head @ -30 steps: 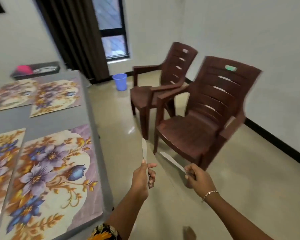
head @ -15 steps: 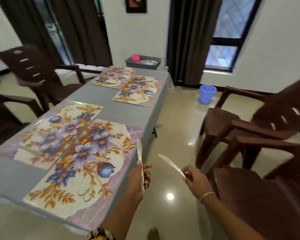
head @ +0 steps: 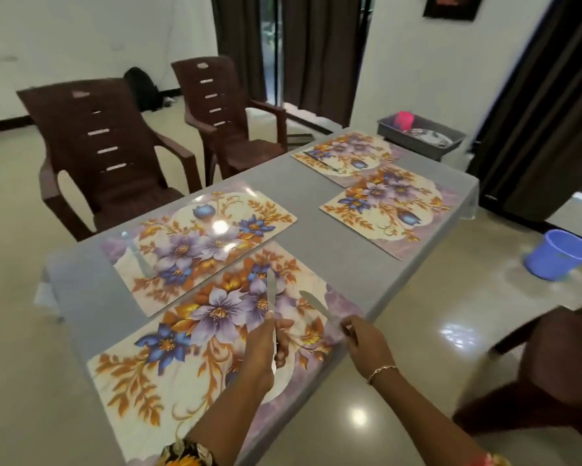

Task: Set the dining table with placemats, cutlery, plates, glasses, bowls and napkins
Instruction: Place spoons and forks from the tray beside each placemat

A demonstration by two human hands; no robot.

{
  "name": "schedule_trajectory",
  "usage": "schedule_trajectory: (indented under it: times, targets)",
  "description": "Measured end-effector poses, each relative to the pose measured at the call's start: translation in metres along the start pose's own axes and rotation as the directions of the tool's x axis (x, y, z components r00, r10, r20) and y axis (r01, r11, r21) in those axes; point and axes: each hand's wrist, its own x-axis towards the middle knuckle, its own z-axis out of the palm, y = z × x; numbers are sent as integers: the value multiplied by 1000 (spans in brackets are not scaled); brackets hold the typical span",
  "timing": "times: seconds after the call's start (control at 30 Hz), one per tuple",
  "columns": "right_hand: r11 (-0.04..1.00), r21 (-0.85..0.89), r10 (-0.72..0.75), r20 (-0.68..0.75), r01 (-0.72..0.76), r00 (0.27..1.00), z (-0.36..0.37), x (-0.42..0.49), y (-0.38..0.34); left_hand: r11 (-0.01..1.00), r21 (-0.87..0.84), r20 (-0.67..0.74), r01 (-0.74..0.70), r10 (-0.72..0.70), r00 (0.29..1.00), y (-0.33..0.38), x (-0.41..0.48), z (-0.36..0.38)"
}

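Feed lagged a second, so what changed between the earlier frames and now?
The left hand and right hand came from over the floor beside the table to its near corner, above the nearest placemat. Each still grips a knife: left knife, right knife. It and the other placemats lie unmoved.

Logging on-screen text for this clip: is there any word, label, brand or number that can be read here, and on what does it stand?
No text can be read in this picture.
The near chair's pale label: too blurred to read.
The far chair's pale label: too blurred to read.
The placemats: flowers only, no lettering.
The left-hand knife and the right-hand knife: no stamp visible.
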Motion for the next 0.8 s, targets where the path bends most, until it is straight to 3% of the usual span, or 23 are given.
schedule_trajectory:
  times: [0.13,0.47,0.63,0.7,0.73,0.8]
  targets:
    - [996,-29,-77,110,80,991,16,38,-16,999,-29,-72,-14,12,997,8,9,-9]
    - [945,-239,-209,89,224,974,28,74,-24,995,-90,-215,-39,19,976,2,17,-16]
    - [859,-395,-278,176,326,944,16,83,-21,992,-119,-260,-33,1,966,3,22,-5]
    - [834,-336,-376,234,437,897,12,93,-16,992,-120,-266,-33,0,964,4,22,0]
    - [798,-304,-461,250,521,852,11,101,-11,992,-120,-271,-33,-1,963,4,22,2]
    - [686,-272,-542,427,675,723,9,111,-8,992,-123,-280,-33,-3,960,5,24,6]
